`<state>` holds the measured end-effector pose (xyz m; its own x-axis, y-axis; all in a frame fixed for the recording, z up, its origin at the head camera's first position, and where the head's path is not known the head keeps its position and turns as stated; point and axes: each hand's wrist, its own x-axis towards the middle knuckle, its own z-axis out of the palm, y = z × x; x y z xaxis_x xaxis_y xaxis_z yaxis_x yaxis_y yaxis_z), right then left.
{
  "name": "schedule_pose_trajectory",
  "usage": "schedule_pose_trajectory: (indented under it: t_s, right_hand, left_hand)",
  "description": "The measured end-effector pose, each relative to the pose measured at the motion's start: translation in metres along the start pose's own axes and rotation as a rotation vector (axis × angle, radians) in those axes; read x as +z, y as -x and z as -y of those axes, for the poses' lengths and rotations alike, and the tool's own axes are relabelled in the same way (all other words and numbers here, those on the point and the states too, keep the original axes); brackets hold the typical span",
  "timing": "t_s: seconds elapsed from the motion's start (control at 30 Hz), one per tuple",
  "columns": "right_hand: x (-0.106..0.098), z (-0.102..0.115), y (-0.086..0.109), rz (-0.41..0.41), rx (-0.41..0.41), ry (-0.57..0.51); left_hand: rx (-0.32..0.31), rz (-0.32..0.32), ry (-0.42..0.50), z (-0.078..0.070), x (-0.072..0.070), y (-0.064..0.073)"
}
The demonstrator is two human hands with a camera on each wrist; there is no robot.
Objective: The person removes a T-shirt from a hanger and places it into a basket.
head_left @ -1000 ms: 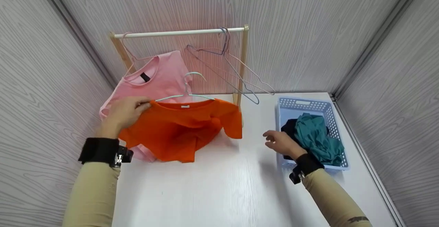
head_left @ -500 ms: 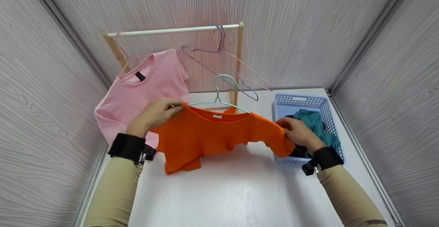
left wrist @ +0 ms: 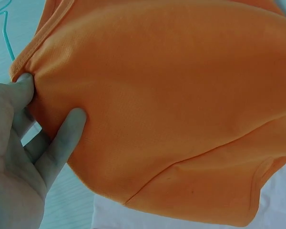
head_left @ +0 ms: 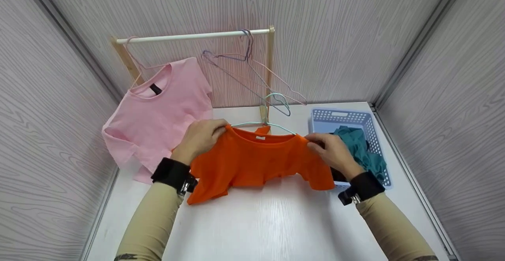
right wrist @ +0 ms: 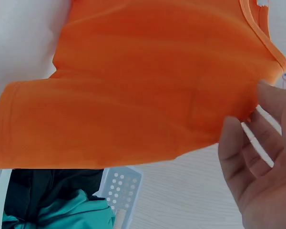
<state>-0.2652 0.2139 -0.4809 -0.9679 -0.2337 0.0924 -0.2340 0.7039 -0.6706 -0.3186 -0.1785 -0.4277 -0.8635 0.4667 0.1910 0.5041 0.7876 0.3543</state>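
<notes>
An orange T-shirt [head_left: 260,160] hangs on a light teal wire hanger [head_left: 272,111] above the white table [head_left: 256,221]. My left hand [head_left: 201,137] pinches the shirt's left shoulder [left wrist: 31,81]. At the other shoulder my right hand [head_left: 329,150] pinches the fabric [right wrist: 257,102]. The hanger's hook stands up between my hands, in front of the wooden rack's right post [head_left: 269,71]. The shirt's hem trails onto the table at the lower left.
A pink T-shirt [head_left: 158,111] hangs at the left of the rack's white rail [head_left: 189,37]; bare wire hangers [head_left: 244,64] hang at its right end. A pale blue basket [head_left: 343,119] with teal [head_left: 361,148] and dark clothes stands right. Grey walls enclose the table.
The orange shirt on its hanger has moved right, towards the middle. My right hand came from the basket to the right sleeve and now pinches the right shoulder.
</notes>
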Motion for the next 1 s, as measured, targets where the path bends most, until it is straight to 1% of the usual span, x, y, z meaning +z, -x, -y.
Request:
schedule_pose_trajectory:
  t_s: [0.1,0.2,0.33,0.4,0.47,0.57,0.63,0.7,0.77,0.83,0.93,1.0]
  right_hand:
    - [0.003,0.000,-0.002,-0.023,-0.020,0.054]
    - [0.006,-0.002,-0.002,-0.065,-0.063,0.078]
    - [0.006,0.002,-0.004,-0.139,-0.104,0.094]
    - [0.006,0.005,-0.004,-0.155,-0.109,0.106]
    - [0.007,0.008,-0.005,-0.164,-0.111,0.106]
    - [0.008,0.011,-0.007,-0.154,-0.117,0.085]
    - [0.009,0.011,-0.008,-0.140,-0.115,0.068]
    - [0.009,0.011,-0.008,-0.124,-0.106,0.052]
    - [0.009,0.009,-0.007,-0.115,-0.095,0.065]
    - [0.008,0.006,-0.005,-0.115,-0.088,0.100]
    - [0.006,-0.002,-0.001,-0.120,-0.088,0.184]
    - [0.004,-0.010,0.001,-0.131,-0.072,0.234]
  left_hand:
    - [-0.008,0.002,0.001,-0.001,0.007,0.001]
    - [-0.028,0.041,-0.016,-0.004,0.011,0.004]
    - [-0.019,0.081,-0.056,-0.018,0.012,0.004]
    - [0.005,0.091,-0.042,-0.027,0.012,0.001]
    - [0.021,0.106,0.015,-0.035,0.015,-0.004]
    - [0.043,0.138,0.158,-0.044,0.020,-0.011]
    - [0.050,0.145,0.237,-0.049,0.023,-0.015]
    - [0.058,0.146,0.282,-0.052,0.026,-0.018]
    - [0.065,0.149,0.280,-0.054,0.029,-0.019]
    - [0.077,0.153,0.244,-0.054,0.030,-0.018]
    - [0.098,0.161,0.195,-0.050,0.029,-0.015]
    - [0.102,0.165,0.177,-0.046,0.026,-0.012]
